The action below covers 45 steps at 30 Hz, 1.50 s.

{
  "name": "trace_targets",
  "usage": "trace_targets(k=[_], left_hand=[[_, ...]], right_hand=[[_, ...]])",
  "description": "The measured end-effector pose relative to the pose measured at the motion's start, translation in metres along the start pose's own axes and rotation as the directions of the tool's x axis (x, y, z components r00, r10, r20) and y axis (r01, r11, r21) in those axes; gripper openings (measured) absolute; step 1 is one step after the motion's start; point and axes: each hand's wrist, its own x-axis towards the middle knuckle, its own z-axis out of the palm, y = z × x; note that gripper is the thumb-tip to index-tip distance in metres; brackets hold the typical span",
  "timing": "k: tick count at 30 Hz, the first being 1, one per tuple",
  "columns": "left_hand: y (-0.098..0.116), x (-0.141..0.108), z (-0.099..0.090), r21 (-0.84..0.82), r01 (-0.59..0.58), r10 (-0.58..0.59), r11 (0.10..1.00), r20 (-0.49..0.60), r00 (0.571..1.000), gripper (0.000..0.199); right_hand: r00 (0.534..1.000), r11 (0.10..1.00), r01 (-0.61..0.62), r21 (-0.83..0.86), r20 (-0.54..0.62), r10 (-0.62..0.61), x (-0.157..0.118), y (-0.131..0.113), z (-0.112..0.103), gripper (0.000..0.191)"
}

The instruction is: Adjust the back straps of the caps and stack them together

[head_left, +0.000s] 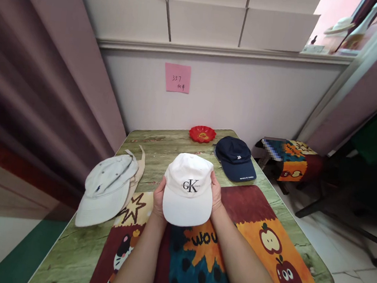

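A white baseball cap (pixel 186 205) with dark letters on its front is held up between both hands, brim toward me. My left hand (pixel 159 196) grips its left side, and my right hand (pixel 216 191) grips the right side; the fingers are partly hidden behind the cap. To the left lies a pale grey cap (pixel 108 184) with a small dark logo, resting over a beige item with straps (pixel 135 178). A navy cap (pixel 234 158) with a small white emblem sits at the right rear of the table.
The green wood-patterned table (pixel 153 155) carries a colourful printed mat (pixel 251 212). A red scalloped dish (pixel 202 134) stands at the back edge near the wall. A pink note (pixel 177 78) is stuck on the wall. Purple curtain (pixel 49 53) hangs at left; a cloth-covered stool (pixel 293 165) stands right.
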Motion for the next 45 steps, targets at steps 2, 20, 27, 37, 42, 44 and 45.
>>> trace_targets(k=[2, 20, 27, 37, 42, 44, 45], left_hand=[[0.001, 0.0, 0.0, -0.009, 0.01, -0.01, 1.0, 0.001, 1.0, 0.058], [0.015, 0.001, -0.005, -0.052, -0.174, 0.168, 0.983, -0.111, 0.98, 0.054], [0.009, -0.003, -0.009, 0.044, -0.137, 0.139, 0.99, -0.044, 0.989, 0.08], [0.014, -0.002, -0.006, 0.036, -0.142, 0.145, 0.989, -0.077, 0.986, 0.08], [0.017, 0.002, -0.001, 0.035, -0.001, 0.003, 0.999, -0.034, 0.999, 0.07], [0.018, 0.005, -0.001, 0.051, 0.041, -0.04, 0.998, -0.019, 0.999, 0.066], [0.018, 0.006, -0.001, 0.074, 0.054, -0.052, 0.996, -0.024, 0.998, 0.063]], right_hand=[[1.0, 1.0, -0.013, -0.016, -0.012, 0.012, 0.0, 0.0, 0.002, 0.076], [0.995, 0.998, -0.006, -0.06, -0.099, 0.0, -0.005, 0.001, 0.011, 0.078], [0.999, 0.999, -0.023, -0.044, -0.043, 0.021, -0.004, 0.005, 0.008, 0.076], [1.0, 1.0, -0.02, -0.019, -0.022, 0.019, 0.0, 0.006, -0.003, 0.07], [0.999, 1.0, -0.016, -0.018, -0.037, 0.015, 0.002, 0.001, -0.006, 0.068], [0.998, 1.0, 0.021, -0.02, -0.057, -0.022, 0.001, -0.004, -0.008, 0.069], [0.997, 0.999, 0.044, -0.017, -0.066, -0.045, 0.001, -0.006, -0.009, 0.069]])
